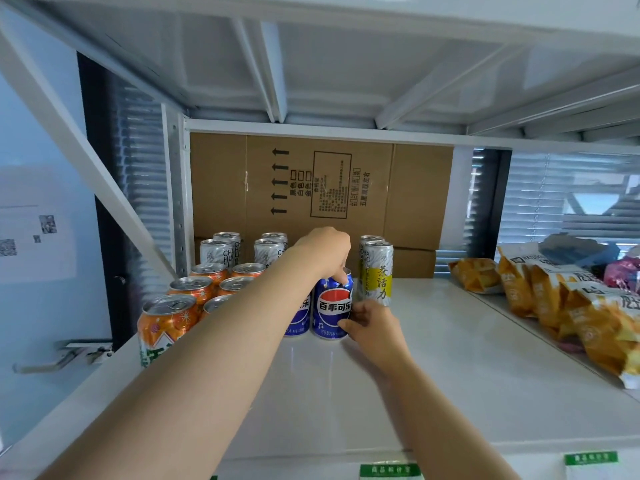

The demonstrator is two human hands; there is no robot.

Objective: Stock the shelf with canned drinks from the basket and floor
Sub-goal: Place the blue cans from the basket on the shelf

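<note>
Shelf, upright blue can, left hand gripping top, right hand base

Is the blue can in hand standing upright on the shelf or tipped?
Upright: the blue can stands flat on the shelf, label level. The left hand grips its top, the right hand its lower side.

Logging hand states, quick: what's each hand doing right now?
Left hand: grips the blue can at its top.
Right hand: holds that can's lower side.

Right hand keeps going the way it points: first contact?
The blue can: the right hand has its fingers curled against the can's lower right side. Beyond it stands a second blue can, partly hidden.
</note>
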